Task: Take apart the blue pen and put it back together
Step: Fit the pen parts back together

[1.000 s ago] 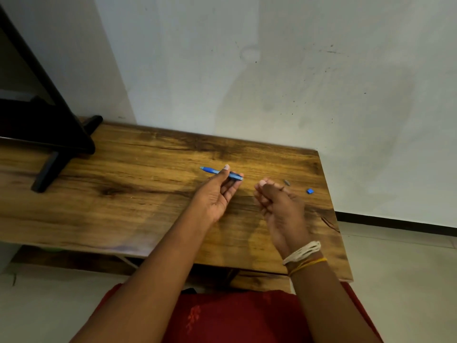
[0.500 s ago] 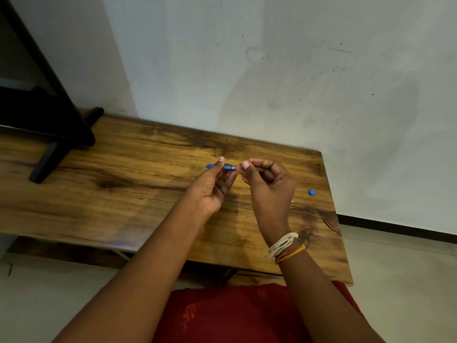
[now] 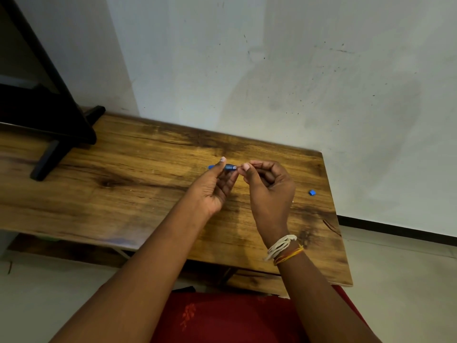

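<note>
My left hand [image 3: 212,186] holds the blue pen barrel [image 3: 230,167] between thumb and fingers, lying level above the wooden table [image 3: 138,184]. Only its two ends show past my fingers. My right hand [image 3: 268,186] pinches a thin dark refill [image 3: 258,165] whose tip meets the barrel's right end. A small blue pen piece [image 3: 312,192] lies on the table to the right of my right hand.
A black stand with a slanted leg [image 3: 49,134] occupies the table's far left. A white wall rises right behind the table. The table's right edge [image 3: 333,214] is close to the blue piece, with floor beyond it.
My right hand came in from the right to the barrel's end, and now a thin refill shows between its fingers and the barrel. The left hand stayed nearly still.
</note>
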